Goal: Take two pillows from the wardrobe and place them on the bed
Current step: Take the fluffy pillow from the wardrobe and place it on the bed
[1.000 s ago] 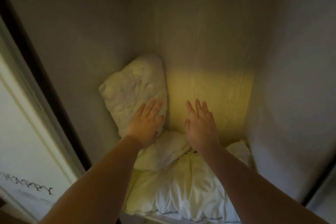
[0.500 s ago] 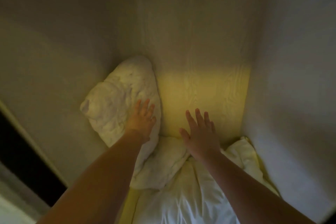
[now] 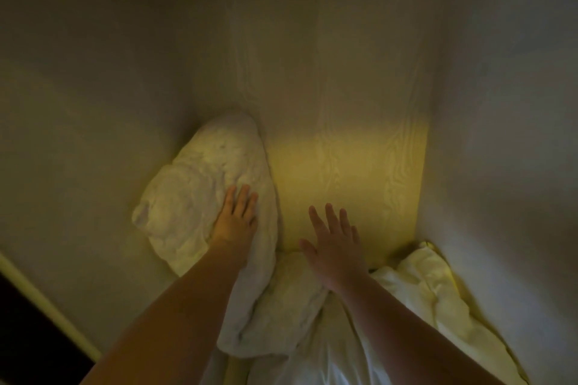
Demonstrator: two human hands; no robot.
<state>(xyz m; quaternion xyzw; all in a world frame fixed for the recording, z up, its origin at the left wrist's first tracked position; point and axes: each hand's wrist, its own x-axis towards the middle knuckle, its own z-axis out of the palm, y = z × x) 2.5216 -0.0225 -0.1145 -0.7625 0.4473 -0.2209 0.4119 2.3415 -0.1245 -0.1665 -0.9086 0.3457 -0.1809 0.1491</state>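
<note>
I look into a dim wardrobe compartment (image 3: 344,87). A lumpy white pillow (image 3: 200,191) leans upright in the back left corner, its lower end folding forward. My left hand (image 3: 236,222) lies flat on its right side, fingers together, not gripping. My right hand (image 3: 334,247) hovers with spread fingers in front of the back panel, just above a second white pillow (image 3: 422,291) lying flat at the bottom. The bed is out of view.
The wardrobe's left wall (image 3: 78,134), right wall (image 3: 506,134) and wood-grain back panel (image 3: 344,166) close the space on three sides. A dark gap beside the pale door edge (image 3: 40,300) shows at the lower left.
The view has moved closer into the wardrobe and the door has slid out of view. My left hand pressed further onto the upright pillow; my right hand stayed near the back panel.
</note>
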